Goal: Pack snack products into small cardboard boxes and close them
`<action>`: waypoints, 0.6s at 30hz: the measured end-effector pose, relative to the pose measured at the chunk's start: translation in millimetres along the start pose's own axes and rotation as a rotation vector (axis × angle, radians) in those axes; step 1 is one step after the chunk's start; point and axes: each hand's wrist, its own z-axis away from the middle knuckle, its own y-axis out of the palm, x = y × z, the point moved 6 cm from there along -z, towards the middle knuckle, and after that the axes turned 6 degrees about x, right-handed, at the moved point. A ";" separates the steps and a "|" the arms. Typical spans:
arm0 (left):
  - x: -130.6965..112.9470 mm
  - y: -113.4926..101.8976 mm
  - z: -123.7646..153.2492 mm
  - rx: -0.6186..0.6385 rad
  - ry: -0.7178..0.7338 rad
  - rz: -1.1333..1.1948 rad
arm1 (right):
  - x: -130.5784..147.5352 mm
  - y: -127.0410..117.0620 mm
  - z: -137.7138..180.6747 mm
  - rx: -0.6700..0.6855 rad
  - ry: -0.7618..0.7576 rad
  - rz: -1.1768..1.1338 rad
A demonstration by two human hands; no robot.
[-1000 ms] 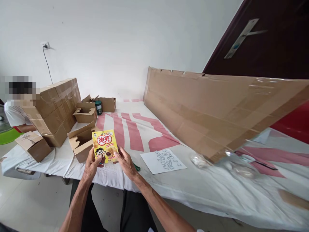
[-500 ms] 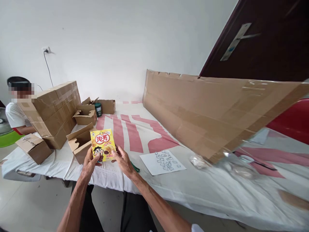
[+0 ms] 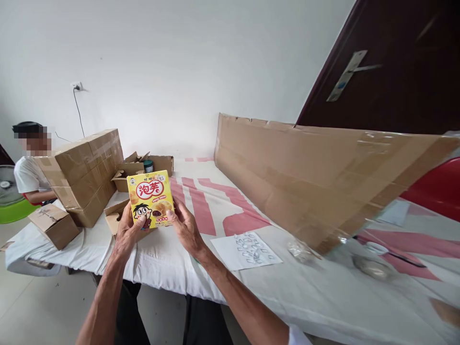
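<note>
A small yellow snack box with red lettering and a cartoon face stands upright between both my hands, above the table's near edge. My left hand grips its lower left side, thumb on the front. My right hand holds its lower right corner with thumb and fingers. Just behind the box sits an open small cardboard carton, partly hidden by my left hand.
The table wears a white cloth with red stripes. Stacked cardboard boxes and a loose one stand at the left; a person sits behind them. A long cardboard sheet leans at the right. A printed paper and crumpled plastic lie nearby.
Both hands have lifted the yellow box a little higher and closer to me; the view has tilted down slightly.
</note>
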 end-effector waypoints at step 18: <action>-1.0 -132.8 4.9 -0.082 0.038 -0.921 | -65.2 -36.3 71.3 -0.060 0.248 -0.299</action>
